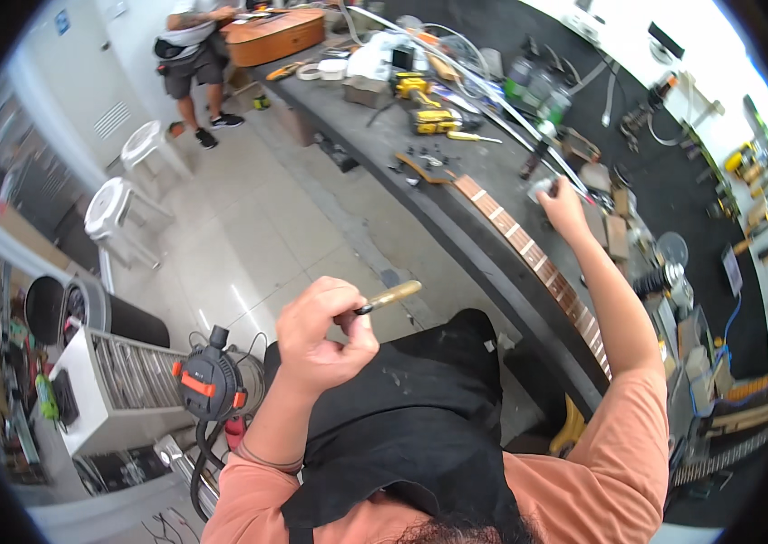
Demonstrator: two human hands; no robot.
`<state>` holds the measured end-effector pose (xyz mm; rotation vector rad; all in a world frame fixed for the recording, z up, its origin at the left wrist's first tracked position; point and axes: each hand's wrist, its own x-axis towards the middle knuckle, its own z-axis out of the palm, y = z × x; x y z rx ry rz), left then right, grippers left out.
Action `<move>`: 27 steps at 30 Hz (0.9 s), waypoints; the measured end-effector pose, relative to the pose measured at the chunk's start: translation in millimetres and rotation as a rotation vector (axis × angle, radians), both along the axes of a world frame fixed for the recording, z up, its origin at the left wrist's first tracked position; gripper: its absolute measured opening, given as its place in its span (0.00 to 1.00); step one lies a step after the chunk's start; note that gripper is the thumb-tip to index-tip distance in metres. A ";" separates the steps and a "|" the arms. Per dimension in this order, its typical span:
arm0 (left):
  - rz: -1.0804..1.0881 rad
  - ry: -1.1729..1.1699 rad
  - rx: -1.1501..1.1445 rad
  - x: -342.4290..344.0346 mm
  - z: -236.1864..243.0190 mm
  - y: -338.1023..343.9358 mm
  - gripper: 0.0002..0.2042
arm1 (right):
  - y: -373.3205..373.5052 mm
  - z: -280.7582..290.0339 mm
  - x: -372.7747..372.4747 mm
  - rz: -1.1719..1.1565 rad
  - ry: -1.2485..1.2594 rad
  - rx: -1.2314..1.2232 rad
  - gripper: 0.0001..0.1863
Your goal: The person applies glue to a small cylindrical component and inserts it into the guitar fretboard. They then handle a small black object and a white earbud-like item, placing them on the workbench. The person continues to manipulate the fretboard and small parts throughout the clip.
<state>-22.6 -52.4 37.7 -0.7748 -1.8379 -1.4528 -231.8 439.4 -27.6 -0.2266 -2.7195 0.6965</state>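
My left hand (325,335) grips a short gold-coloured tool with a black section (391,296), raised above my black apron. My right hand (562,207) reaches to the dark workbench, its fingers closed around something small that I cannot make out, near a dark upright bottle-like item (533,161). Along the bench's front edge lies a guitar neck with a fretted wooden fingerboard (529,249), its headstock pointing away from me. Small dark parts (425,154) are scattered around the headstock.
A yellow drill (434,121), tools and bottles (549,107) crowd the bench. At its far end a person (194,63) stands by an acoustic guitar (275,36). Two white stools (116,218), a bin (121,313) and a vacuum (207,381) are at my left.
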 end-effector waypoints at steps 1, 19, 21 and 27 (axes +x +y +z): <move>0.006 -0.009 -0.003 0.5 0.1 -3.7 0.15 | -4.0 -2.1 1.9 -0.004 -0.006 0.006 0.28; -0.082 -0.054 0.038 -13.0 1.8 7.3 0.14 | -45.4 56.6 71.7 0.071 0.476 0.220 0.28; -0.131 -0.082 0.032 -14.9 -5.3 10.0 0.14 | -95.6 79.7 113.1 0.122 0.511 0.173 0.25; -0.182 -0.147 -0.006 -7.9 -14.3 12.4 0.14 | -222.7 48.7 190.1 0.843 0.357 -0.536 0.29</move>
